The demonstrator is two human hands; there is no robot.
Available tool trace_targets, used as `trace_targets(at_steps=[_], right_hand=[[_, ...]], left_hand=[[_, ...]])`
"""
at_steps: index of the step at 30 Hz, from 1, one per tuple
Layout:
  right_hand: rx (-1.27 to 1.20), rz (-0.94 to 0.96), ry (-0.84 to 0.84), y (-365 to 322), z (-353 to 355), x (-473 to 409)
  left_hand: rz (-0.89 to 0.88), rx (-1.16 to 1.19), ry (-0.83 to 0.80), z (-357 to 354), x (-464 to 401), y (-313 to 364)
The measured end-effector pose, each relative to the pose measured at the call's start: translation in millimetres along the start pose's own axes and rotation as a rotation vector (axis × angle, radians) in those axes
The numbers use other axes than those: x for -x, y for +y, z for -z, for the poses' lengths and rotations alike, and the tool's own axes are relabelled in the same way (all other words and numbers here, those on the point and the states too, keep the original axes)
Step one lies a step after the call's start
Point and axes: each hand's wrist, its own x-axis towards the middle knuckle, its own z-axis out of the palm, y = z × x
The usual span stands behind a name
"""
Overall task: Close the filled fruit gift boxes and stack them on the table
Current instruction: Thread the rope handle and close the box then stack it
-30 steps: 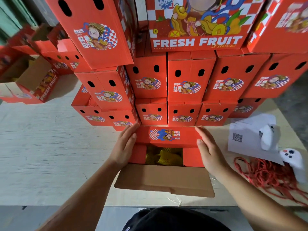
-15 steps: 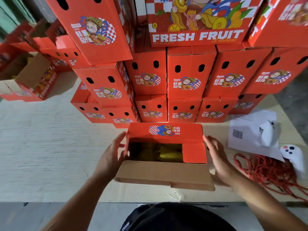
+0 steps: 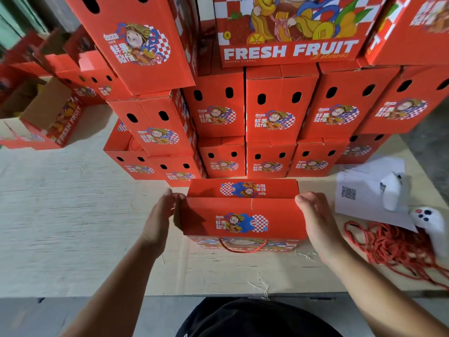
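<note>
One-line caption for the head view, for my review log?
Both hands, left and right, flank a closed red fruit gift box before stacked boxes.

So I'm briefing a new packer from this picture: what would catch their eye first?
The wall of stacked red boxes filling the back of the table, the top one reading FRESH FRUIT. Next, the gift box in front, flaps folded over, with the left hand and right hand at its ends. At right, a red cord tangle.

"FRESH FRUIT" in white on top stacked box (image 3: pixel 291 32) – again on open box (image 3: pixel 56 122) at left, QR code on paper sheet (image 3: pixel 359 198)
</note>
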Motion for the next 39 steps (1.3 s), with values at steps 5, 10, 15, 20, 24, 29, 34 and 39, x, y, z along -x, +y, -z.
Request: trace_targets(at_steps=[5, 10, 15, 20, 24, 29, 34, 39], right_hand=[[-0.171, -0.107, -0.147, -17.8, 11.8, -5.8], [-0.469, -0.066, -0.146, -45.3, 7.8, -10.8], [0.332, 0.133, -0.44, -38.8, -2.5, 12.6], [0.712, 0.34, -0.354, -4.5, -19.4, 38.4], [0.619, 0.315, -0.252, 9.8, -27.8, 42.9], [0.42, 0.209, 0.106, -3.2, -26.0, 4.0], [0.119, 0.024, 0.303, -20.8, -47.0, -25.2], [0.173, 0.094, 0.384, -13.2, -51.7, -29.3]], left_hand=[[0.05, 0.175, -0.068, -4.5, -4.9, 7.3], [0.024, 0.253, -0.186, -15.9, -21.9, 22.5], [-0.358, -0.431, -0.16, -22.9, -34.0, 4.2], [-0.454, -0.97, -0.177, -31.3, -44.6, -18.3], [-0.515, -0.999, -0.096, -33.1, -43.5, -21.9], [-0.381, -0.761, 0.09, -48.5, -47.3, -11.5], [-0.483, -0.586, 0.148, -51.1, -44.7, -3.7], [-0.481, -0.486, 0.168, -50.5, -44.8, -8.5]])
